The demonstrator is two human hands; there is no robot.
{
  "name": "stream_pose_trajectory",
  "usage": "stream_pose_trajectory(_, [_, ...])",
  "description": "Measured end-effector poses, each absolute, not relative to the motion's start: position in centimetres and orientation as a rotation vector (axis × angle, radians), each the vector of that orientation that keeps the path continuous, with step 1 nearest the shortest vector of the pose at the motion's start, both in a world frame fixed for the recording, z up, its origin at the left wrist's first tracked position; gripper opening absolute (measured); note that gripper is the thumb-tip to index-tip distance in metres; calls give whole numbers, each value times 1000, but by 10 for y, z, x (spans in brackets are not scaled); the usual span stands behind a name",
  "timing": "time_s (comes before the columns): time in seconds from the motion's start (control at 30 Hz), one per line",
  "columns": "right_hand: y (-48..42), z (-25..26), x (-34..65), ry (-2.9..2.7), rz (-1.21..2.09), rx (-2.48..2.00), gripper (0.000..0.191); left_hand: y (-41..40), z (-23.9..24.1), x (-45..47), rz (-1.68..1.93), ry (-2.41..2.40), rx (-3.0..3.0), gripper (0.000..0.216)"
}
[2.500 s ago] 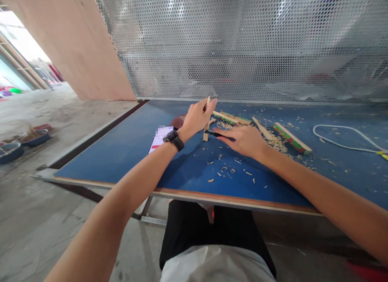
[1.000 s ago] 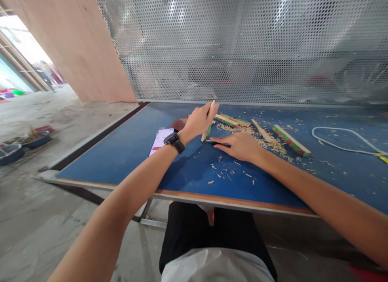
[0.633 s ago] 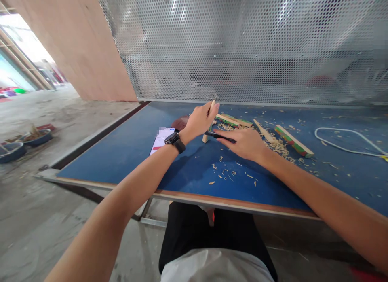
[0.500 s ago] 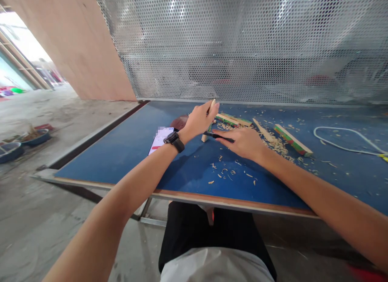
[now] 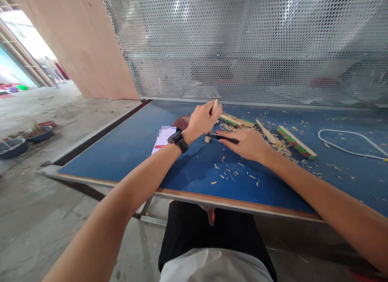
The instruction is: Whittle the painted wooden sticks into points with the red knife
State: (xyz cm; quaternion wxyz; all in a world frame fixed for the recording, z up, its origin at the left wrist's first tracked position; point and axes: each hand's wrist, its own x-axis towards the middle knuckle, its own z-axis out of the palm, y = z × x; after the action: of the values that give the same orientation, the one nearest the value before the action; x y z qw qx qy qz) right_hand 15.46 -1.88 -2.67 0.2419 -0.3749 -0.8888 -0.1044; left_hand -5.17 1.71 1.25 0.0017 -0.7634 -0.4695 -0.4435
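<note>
My left hand (image 5: pixel 203 119), with a black watch on the wrist, is closed round a wooden stick (image 5: pixel 215 105). The stick's pale tip pokes out above the fingers, and pale wood also shows below the hand; the part between is hidden. My right hand (image 5: pixel 251 143) grips a black-handled knife (image 5: pixel 226 138). Its front end points left and meets the lower part of the wood; the blade itself is too small to make out. Curled wood shavings (image 5: pixel 233 174) lie on the blue tabletop (image 5: pixel 188 174) beneath and in front of the hands.
A lit phone (image 5: pixel 163 139) and a brown round object (image 5: pixel 182 122) lie left of my hands. To the right are painted wooden strips (image 5: pixel 297 142), a thin wood piece (image 5: pixel 266 131), more shavings and a white cord loop (image 5: pixel 348 131). Behind stands a perforated metal panel (image 5: pixel 242 47).
The whole view has shifted slightly, so everything sits a little further right. Both hands keep their grips, and the left hand with the stick appears slightly turned.
</note>
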Motion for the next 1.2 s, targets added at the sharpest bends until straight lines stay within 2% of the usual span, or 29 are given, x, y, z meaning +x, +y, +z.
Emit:
stream_pose_trajectory(0.43, [-17, -30, 152, -2590, -282, -1120, 39, 14, 17, -50, -1339, -1562, -2357, 40])
stream_pose_trajectory(0.73, [-24, -20, 155, -2381, -326, -1048, 37, 14, 18, -52, -1336, -1576, -2358, 46])
stream_pose_trajectory(1.2, [-18, -34, 153, -2574, -256, -1097, 37, 18, 19, -57, -1305, -1635, -2361, 49])
